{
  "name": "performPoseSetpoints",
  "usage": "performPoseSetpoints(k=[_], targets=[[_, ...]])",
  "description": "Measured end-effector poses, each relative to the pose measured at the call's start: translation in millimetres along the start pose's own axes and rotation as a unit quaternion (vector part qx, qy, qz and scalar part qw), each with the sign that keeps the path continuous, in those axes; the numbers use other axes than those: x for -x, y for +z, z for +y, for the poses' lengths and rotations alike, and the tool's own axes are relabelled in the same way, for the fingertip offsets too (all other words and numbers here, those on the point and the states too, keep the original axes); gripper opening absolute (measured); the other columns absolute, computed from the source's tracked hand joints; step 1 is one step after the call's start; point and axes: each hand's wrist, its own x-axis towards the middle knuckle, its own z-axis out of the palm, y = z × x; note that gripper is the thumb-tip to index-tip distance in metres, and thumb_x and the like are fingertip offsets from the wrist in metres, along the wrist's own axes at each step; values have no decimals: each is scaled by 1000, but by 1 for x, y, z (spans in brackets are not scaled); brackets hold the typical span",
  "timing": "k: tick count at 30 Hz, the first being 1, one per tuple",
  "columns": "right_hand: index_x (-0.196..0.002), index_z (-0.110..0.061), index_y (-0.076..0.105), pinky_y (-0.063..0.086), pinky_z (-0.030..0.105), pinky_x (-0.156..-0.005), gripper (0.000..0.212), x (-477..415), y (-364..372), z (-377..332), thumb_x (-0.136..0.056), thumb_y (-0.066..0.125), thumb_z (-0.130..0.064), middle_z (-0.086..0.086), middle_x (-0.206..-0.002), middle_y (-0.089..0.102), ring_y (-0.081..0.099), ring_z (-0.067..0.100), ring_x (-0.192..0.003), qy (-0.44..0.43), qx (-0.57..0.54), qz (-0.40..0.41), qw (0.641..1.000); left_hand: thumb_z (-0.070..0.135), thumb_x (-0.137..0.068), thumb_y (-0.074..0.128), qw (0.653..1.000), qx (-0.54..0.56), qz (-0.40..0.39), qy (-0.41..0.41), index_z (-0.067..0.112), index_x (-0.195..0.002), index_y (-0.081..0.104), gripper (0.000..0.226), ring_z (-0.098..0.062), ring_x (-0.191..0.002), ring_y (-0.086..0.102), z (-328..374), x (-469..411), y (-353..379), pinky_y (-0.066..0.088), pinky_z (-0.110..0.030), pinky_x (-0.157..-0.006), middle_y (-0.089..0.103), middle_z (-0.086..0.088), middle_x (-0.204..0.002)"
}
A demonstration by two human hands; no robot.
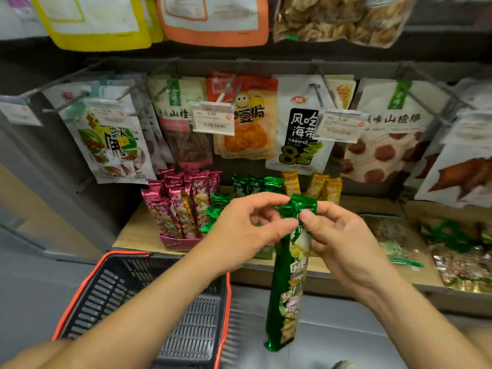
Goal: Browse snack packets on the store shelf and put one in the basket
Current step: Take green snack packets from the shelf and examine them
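Waiting below, the basket (127, 253) catches nothing yet. Above its far rim the left hand (247, 230) has its grip pinched on the top seal of the green packet (290, 278), which dangles just right of the basket (over floor). The right hand (343, 243), further right, pinches the same seal. Released here, it would likely miss the basket; opposing tugs might tear the seal.

A long green snack packet (288, 283) hangs upright, held by its top, just right of the black, red-rimmed basket (103, 296) and seemingly outside it.
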Motion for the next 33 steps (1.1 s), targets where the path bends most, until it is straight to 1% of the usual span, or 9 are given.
performPoseSetpoints(k=[4,7,12,15,18,21,26,30,33], targets=[[-108,-9,66,49,32,-74,39,7,6,8,-76,66,-31,1,-76,72,65,10,-69,13,24,-16,999,15,-70,83,993,-98,50,48,22,-80,63,23,-4,-54,43,12,0,6,39,-16,-54,52,8,-60],[-113,-9,68,51,31,-77,42,14,8,9,-83,60,-37,12,-98,74,68,17,-87,28,23,-28,999,16,-67,86,989,-122,35,77,21,-65,56,30,-3,-54,43,19,3,7,37,-14,-53,50,12,-56],[-126,-19,60,51,39,-93,41,27,8,2,-93,48,-39,5,-117,70,66,20,-109,53,29,-137,989,4,-73,79,992,-59,92,62,21,-61,55,32,-1,-49,43,9,14,9,36,-12,-49,50,12,-53],[-122,-35,60,56,36,-71,42,35,14,7,-83,61,-52,5,-101,73,68,22,-80,69,46,-178,980,10,-76,75,989,45,132,49,16,-63,59,21,-4,-45,49,6,21,8,41,-17,-41,56,5,-53],[-113,-26,59,53,33,-57,45,40,19,7,-78,64,-53,13,-81,67,61,24,-62,79,42,-201,976,24,-74,71,987,55,137,70,21,-65,66,10,-5,-49,52,5,22,7,42,-18,-44,63,3,-61],[-96,-27,62,53,31,-52,26,40,18,4,-81,67,-47,10,-70,64,61,24,-56,68,59,-189,978,26,-79,66,988,83,116,66,27,-68,69,11,-3,-48,52,5,23,7,41,-14,-44,64,5,-62],[-105,-37,59,53,31,-46,27,42,19,4,-80,66,-42,5,-64,62,62,26,-52,27,107,-171,979,27,-81,65,991,51,92,82,16,-82,67,11,-6,-50,55,5,26,2,47,-17,-48,66,3,-68],[-104,-41,59,50,28,-45,23,43,21,7,-82,65,-41,-7,-67,67,59,20,-49,-22,150,-175,973,22,-78,63,987,44,122,90,13,-81,63,9,-6,-51,56,2,26,1,49,-18,-49,66,4,-65],[-108,-49,56,53,29,-48,23,43,21,11,-88,65,-40,-16,-80,69,62,12,-53,-85,234,-141,958,13,-85,64,991,44,92,87,12,-86,63,1,-7,-57,59,0,27,-5,51,-19,-54,67,6,-69]])
